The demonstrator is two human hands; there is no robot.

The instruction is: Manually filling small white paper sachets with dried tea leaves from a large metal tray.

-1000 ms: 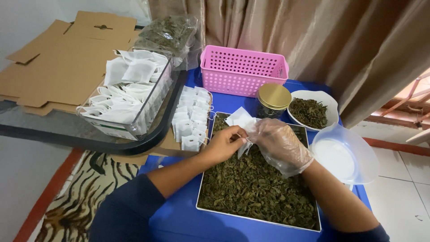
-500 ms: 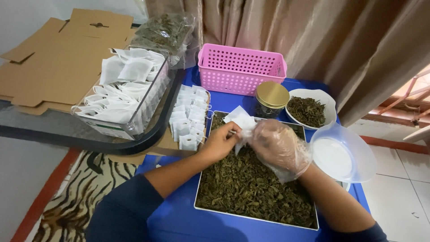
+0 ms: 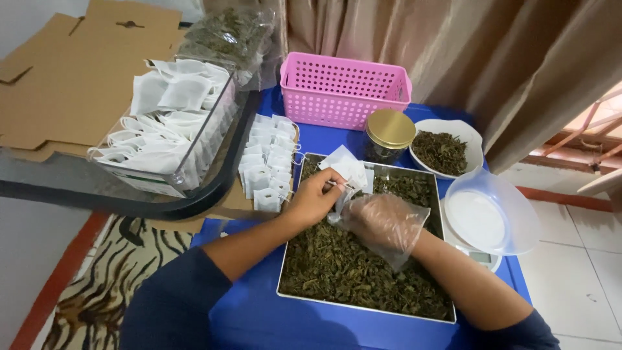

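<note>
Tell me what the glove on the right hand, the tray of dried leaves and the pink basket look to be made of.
Glove on the right hand: thin clear plastic film, loose, crinkled and glossy. Tray of dried leaves: probably metal, judging by its thin, grey, shiny rim. Pink basket: moulded plastic, matte, with a uniform grid of holes.

Tray's (image 3: 295, 214) middle under both hands.

Dark navy sleeves pushed up; right hand (image 3: 382, 223) — clear plastic glove.
</note>
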